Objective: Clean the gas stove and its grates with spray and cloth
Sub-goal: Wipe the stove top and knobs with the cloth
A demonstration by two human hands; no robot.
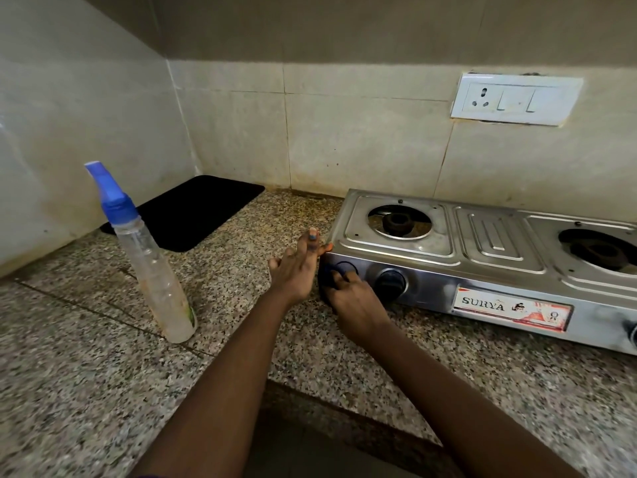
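A steel two-burner gas stove (489,243) stands on the granite counter at the right, with no grates on its burners. My right hand (356,301) grips a dark blue cloth (329,273) and presses it against the left end of the stove's front panel, beside a black knob (390,283). My left hand (295,270) is held flat with straight fingers, its fingertips touching the stove's front left corner. A clear spray bottle (153,260) with a blue nozzle stands upright on the counter to the left, apart from both hands.
A black mat (193,212) lies in the back left corner against the tiled wall. A white socket and switch plate (513,100) is on the wall above the stove. The counter's front edge (344,405) runs under my forearms.
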